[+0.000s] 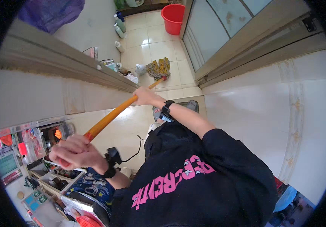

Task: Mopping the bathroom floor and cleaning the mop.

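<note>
A mop with an orange-yellow wooden handle (112, 116) runs slantwise from the lower left up to the doorway. Its yellow-grey cloth head (158, 69) lies spread on the tiled floor past the door frame. Around the upper end of the handle, my left hand (72, 151) is closed in a fist. My right hand (147, 96) grips the handle further down, nearer the mop head. Each wrist wears a black strap with a small device on it.
Bottles (119, 28) and small items line the left wall beyond the doorway. A red bucket (173, 19) stands far right by the glazed door (219, 22). Shelves with containers (53, 178) crowd the lower left. Door frames rise on both sides.
</note>
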Motion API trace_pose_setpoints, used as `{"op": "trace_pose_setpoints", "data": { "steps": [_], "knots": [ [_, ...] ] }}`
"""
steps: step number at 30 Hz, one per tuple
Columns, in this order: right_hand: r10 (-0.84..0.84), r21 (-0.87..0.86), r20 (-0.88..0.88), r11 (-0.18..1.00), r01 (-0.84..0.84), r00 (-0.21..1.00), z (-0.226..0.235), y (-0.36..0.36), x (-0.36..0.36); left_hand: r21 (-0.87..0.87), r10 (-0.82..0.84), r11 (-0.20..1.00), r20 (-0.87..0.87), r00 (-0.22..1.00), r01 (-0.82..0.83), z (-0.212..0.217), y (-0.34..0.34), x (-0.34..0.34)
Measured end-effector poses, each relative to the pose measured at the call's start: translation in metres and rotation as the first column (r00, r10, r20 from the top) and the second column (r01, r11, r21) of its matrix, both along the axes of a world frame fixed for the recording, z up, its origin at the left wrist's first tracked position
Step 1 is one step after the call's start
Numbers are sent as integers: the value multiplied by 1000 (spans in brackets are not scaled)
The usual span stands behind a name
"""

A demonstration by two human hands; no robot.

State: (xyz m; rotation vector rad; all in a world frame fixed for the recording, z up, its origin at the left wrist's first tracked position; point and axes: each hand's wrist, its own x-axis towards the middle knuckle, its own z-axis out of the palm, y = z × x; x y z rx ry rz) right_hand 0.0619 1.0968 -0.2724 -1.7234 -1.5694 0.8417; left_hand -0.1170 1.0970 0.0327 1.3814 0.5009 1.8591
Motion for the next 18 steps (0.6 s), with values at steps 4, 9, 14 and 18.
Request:
{"op": "trace_pose_setpoints", "data": {
  "steps": [4,9,14,18],
  "knots": [
    [78,-63,70,995,-74,994,6,-8,17,-54,110,992,10,994,-110,-3,2,5],
    [69,-193,27,979,-62,997,-5,-52,72,-88,81,992,-64,995,-86,-27,-11,61],
    [62,-292,43,955,-46,997,-7,-84,118,-82,-70,994,18,997,71,-36,-14,106],
    [-95,-309,51,945,106,994,0,-87,132,-84,-178,981,-30,984,175,-39,-12,123]
  ]
}}
